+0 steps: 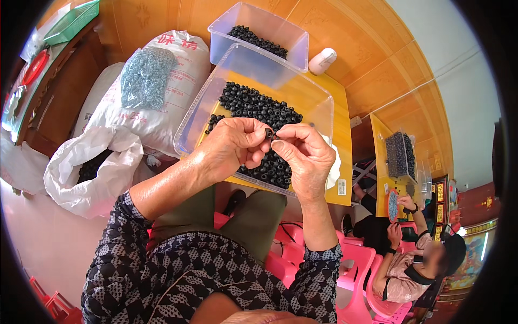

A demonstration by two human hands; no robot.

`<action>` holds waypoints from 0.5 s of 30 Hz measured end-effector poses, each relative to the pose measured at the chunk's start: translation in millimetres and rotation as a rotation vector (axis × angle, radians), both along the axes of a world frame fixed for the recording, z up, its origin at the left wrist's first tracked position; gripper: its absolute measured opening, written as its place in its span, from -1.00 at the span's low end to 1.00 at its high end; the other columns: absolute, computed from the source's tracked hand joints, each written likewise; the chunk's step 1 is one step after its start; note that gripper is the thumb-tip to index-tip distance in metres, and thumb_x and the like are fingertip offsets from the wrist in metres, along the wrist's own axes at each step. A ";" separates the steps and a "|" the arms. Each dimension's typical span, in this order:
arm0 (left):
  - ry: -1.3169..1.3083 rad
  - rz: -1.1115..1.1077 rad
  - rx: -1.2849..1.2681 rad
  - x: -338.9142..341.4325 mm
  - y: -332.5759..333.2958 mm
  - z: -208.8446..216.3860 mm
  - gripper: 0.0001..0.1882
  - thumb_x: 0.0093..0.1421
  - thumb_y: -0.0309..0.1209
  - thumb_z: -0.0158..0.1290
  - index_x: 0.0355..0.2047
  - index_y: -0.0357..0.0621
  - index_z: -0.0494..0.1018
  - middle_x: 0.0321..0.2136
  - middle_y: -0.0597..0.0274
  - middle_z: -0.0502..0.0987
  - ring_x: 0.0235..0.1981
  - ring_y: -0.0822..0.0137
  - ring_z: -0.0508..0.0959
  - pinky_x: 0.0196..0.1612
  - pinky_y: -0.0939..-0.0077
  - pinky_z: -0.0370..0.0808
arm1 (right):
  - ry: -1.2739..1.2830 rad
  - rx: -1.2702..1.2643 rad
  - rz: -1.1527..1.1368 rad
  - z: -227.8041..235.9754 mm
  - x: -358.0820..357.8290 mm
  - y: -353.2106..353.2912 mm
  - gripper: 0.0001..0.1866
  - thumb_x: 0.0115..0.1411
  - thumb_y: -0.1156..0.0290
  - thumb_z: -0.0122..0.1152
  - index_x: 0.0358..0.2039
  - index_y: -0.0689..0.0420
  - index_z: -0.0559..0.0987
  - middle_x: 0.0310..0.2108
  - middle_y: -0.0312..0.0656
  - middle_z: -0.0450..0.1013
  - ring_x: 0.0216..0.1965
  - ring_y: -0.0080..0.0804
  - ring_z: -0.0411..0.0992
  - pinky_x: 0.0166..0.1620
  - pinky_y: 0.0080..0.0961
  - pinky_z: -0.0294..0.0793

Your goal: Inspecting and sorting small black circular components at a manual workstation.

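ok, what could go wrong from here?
1. The small, round black part pinched in the left hand could slip and get lost among the similar loose black parts below.
2. The clear rectangular plastic bin stands by the near edge of the yellow table, close to the lap; a bump might shift it and spill some.

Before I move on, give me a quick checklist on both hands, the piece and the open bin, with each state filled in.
1. Left grip has the black piece pinched at the fingertips: ok.
2. Right grip holds something of its own: cannot tell, fingertips too close to that piece.
3. Clear bin sits upright on the table: ok.
4. White bottle stays apart from both hands: ok.
5. Co-worker's hands well away: ok, off to the right.
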State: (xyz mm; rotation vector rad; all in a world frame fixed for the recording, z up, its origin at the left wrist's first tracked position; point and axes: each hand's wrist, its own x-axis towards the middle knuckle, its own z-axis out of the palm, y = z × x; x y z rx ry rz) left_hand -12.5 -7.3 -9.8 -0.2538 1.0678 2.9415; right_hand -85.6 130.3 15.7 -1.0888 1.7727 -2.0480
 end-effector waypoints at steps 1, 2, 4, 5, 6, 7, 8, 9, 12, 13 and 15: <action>0.012 0.004 0.000 0.2 -0.1 -0.9 -0.84 0.19 -0.39 -0.07 -0.44 -0.23 0.34 -0.57 0.24 0.39 -0.64 0.48 0.33 -0.60 0.62 0.21 | 0.040 0.018 -0.010 -1.0 -0.4 -0.4 -0.82 -0.07 0.72 0.22 -0.40 0.27 0.50 -0.41 -0.25 0.42 -0.44 -0.64 0.37 -0.35 -0.75 0.40; 0.024 0.008 0.000 0.5 -0.3 -1.4 -0.84 0.19 -0.39 -0.07 -0.43 -0.24 0.35 -0.57 0.24 0.39 -0.64 0.48 0.33 -0.59 0.62 0.23 | 0.080 0.035 -0.019 -1.3 -0.6 -1.0 -0.82 -0.08 0.73 0.21 -0.40 0.27 0.50 -0.42 -0.25 0.42 -0.44 -0.64 0.37 -0.35 -0.75 0.40; 0.021 0.012 -0.019 0.9 -0.2 -0.1 -0.84 0.19 -0.39 -0.06 -0.42 -0.26 0.35 -0.58 0.24 0.40 -0.64 0.48 0.33 -0.59 0.62 0.24 | 0.098 0.048 -0.026 -0.9 -1.1 -0.6 -0.82 -0.08 0.73 0.21 -0.41 0.27 0.51 -0.41 -0.25 0.41 -0.44 -0.64 0.37 -0.36 -0.75 0.40; 0.016 0.012 -0.040 0.5 0.6 0.6 -0.84 0.18 -0.40 -0.06 -0.42 -0.27 0.36 -0.58 0.23 0.40 -0.64 0.48 0.34 -0.59 0.63 0.25 | 0.114 0.060 -0.036 -0.7 -1.8 0.4 -0.83 -0.08 0.74 0.21 -0.42 0.27 0.51 -0.41 -0.25 0.41 -0.45 -0.64 0.36 -0.36 -0.75 0.39; 0.016 0.011 -0.038 0.0 1.7 1.1 -0.84 0.18 -0.40 -0.06 -0.42 -0.27 0.36 -0.58 0.23 0.40 -0.64 0.48 0.34 -0.59 0.63 0.25 | 0.114 0.062 -0.038 -0.3 -2.9 1.7 -0.83 -0.08 0.74 0.21 -0.42 0.27 0.51 -0.41 -0.25 0.41 -0.45 -0.64 0.36 -0.36 -0.75 0.39; 0.007 0.025 -0.069 0.6 2.0 1.6 -0.83 0.18 -0.39 -0.05 -0.41 -0.27 0.36 -0.58 0.24 0.40 -0.64 0.48 0.34 -0.59 0.64 0.25 | 0.131 0.078 -0.040 0.0 -3.6 1.8 -0.83 -0.09 0.75 0.21 -0.43 0.27 0.51 -0.41 -0.24 0.41 -0.45 -0.64 0.36 -0.37 -0.75 0.39; -0.002 0.039 -0.099 1.3 2.2 2.0 -0.83 0.17 -0.39 -0.04 -0.41 -0.28 0.37 -0.58 0.24 0.40 -0.64 0.48 0.35 -0.60 0.65 0.26 | 0.148 0.093 -0.043 0.2 -4.0 1.8 -0.83 -0.09 0.75 0.20 -0.44 0.27 0.51 -0.41 -0.24 0.41 -0.44 -0.64 0.35 -0.37 -0.75 0.39; -0.003 0.040 -0.099 2.2 2.2 2.6 -0.83 0.17 -0.39 -0.04 -0.41 -0.28 0.37 -0.58 0.24 0.40 -0.64 0.48 0.35 -0.60 0.65 0.26 | 0.147 0.094 -0.042 0.8 -3.9 1.7 -0.83 -0.09 0.75 0.20 -0.44 0.27 0.51 -0.41 -0.24 0.41 -0.44 -0.64 0.35 -0.37 -0.75 0.39; -0.015 0.048 -0.135 3.3 1.9 2.7 -0.83 0.17 -0.39 -0.03 -0.42 -0.28 0.38 -0.59 0.24 0.41 -0.65 0.48 0.35 -0.61 0.65 0.26 | 0.168 0.103 -0.035 2.0 -3.9 1.2 -0.83 -0.11 0.76 0.20 -0.47 0.27 0.51 -0.41 -0.23 0.40 -0.43 -0.63 0.35 -0.38 -0.75 0.39; -0.006 0.050 -0.143 2.9 2.4 2.3 -0.83 0.17 -0.39 -0.02 -0.42 -0.27 0.38 -0.60 0.25 0.41 -0.65 0.49 0.36 -0.62 0.66 0.27 | 0.196 0.120 -0.042 2.2 -4.4 1.9 -0.83 -0.12 0.77 0.20 -0.48 0.27 0.51 -0.41 -0.23 0.40 -0.42 -0.62 0.35 -0.38 -0.75 0.39; 0.003 0.051 -0.150 2.8 3.8 2.2 -0.83 0.16 -0.39 -0.02 -0.42 -0.27 0.38 -0.60 0.25 0.41 -0.66 0.49 0.36 -0.62 0.66 0.27 | 0.223 0.138 -0.050 1.7 -5.0 2.9 -0.83 -0.12 0.77 0.20 -0.48 0.26 0.52 -0.42 -0.23 0.40 -0.41 -0.62 0.35 -0.38 -0.75 0.39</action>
